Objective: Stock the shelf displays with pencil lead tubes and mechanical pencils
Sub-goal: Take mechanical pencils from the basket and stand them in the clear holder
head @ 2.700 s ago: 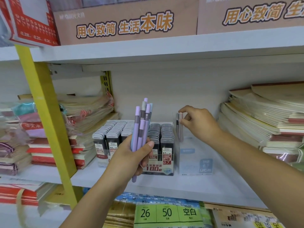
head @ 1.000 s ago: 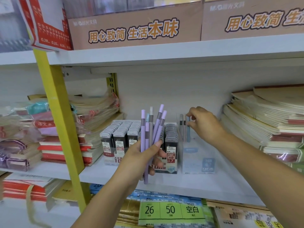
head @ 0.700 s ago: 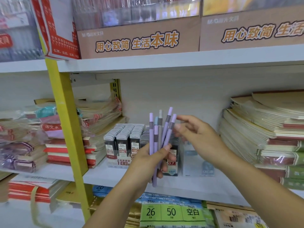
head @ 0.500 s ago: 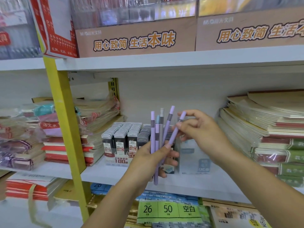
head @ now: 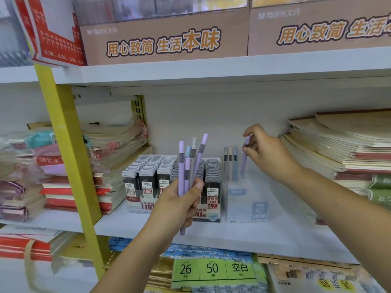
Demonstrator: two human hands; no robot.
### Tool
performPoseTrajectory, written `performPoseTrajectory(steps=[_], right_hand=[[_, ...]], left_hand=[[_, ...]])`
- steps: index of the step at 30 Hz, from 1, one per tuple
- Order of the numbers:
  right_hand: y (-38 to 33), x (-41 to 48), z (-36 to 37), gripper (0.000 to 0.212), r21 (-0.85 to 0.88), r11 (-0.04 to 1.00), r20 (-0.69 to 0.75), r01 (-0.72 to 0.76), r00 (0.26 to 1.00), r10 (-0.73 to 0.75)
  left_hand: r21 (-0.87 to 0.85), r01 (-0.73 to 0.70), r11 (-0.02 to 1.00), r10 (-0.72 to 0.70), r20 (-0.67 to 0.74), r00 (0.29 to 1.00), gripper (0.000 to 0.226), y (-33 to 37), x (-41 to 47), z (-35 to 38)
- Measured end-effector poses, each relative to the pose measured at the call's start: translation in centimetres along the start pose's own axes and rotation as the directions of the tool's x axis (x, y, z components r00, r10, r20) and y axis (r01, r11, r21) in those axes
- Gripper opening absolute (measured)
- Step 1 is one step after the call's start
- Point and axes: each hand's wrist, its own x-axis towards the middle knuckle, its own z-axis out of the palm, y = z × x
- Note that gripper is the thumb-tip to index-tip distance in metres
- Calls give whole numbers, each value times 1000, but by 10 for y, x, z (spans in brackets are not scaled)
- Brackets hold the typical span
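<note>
My left hand (head: 177, 205) grips a bundle of mechanical pencils (head: 188, 163), mostly lilac with a blue and a grey one, held upright in front of the lead display. My right hand (head: 264, 152) pinches a single lilac pencil (head: 245, 158) near its top, upright over the back of a clear plastic pencil display box (head: 247, 199). Three pencils (head: 230, 162) stand at the back left of that box. Left of it, a display tray (head: 208, 216) holds rows of dark pencil lead tubes (head: 148, 174) with grey caps.
The white shelf board (head: 264, 235) carries stacked notebooks on the right (head: 342, 149) and wrapped notebook piles on the left (head: 110, 144). A yellow upright post (head: 69, 157) stands at the left. Brown cardboard boxes (head: 165, 37) sit on the shelf above. Green price labels (head: 213, 269) hang below.
My right hand pulled one lilac pencil out of the bundle in my left hand and carried it right and back to the clear box, where it now stands upright.
</note>
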Motion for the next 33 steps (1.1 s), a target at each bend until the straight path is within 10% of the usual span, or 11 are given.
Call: performPoseTrajectory(steps=[23,26,28,33], right_hand=[[1,-5,9,30,-403,914,-28,-33,999,23],[-31,-18,0,24,43,997,-59,-66,996,69],[-59,-29,-3,19,476,854,154,-209,976,154],[-90,-40,-1,20,748,601,225,-283,959,171]], left_hand=[[-70,68,995,-64,59,996,26,4,-4,2],[-76,82,994,-75,86,993,40,8,-7,5],[-72,96,993,-89,103,991,38,9,-8,9],[-56,118,991,-109,147,983,26,8,-10,18]])
